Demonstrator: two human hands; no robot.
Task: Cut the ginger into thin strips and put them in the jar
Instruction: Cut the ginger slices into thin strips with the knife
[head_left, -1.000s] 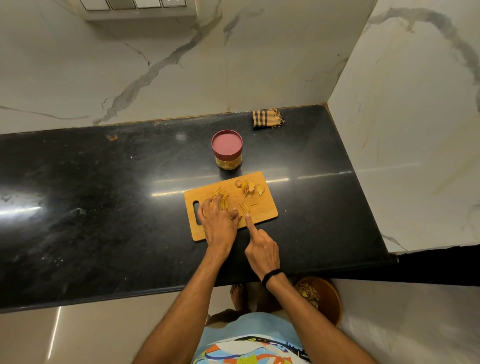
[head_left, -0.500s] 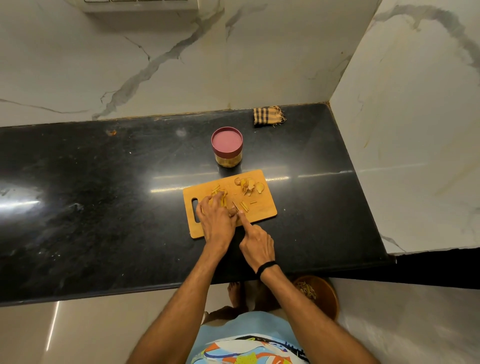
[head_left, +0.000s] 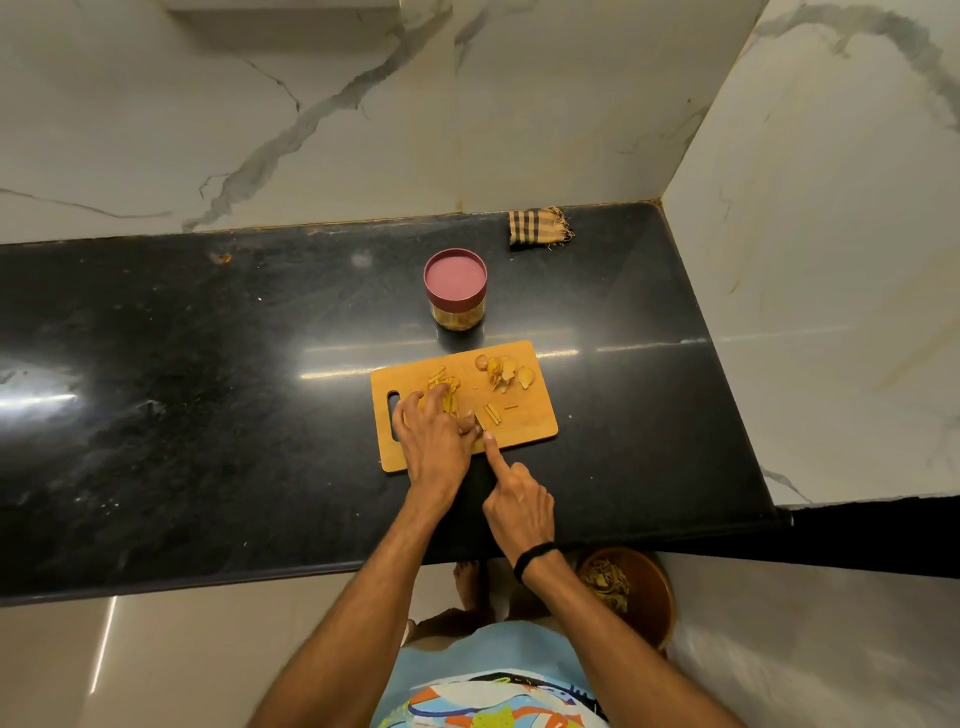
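Right hand (head_left: 519, 506) has edged its knife (head_left: 479, 421) nearer the left hand (head_left: 434, 441): slicing continues.
The left curls over the ginger (head_left: 447, 389) on the cutting board (head_left: 530, 423); the right grips the knife, forefinger extended. The jar (head_left: 455, 293) behind stands lidded.

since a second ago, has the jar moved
No. The jar sits just behind the cutting board, same gap to the checked cloth.

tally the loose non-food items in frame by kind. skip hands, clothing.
cutting board: 1
jar: 1
checked cloth: 1
knife, gripped by the right hand, mostly hidden: 1
brown bowl below the counter: 1
Total: 5
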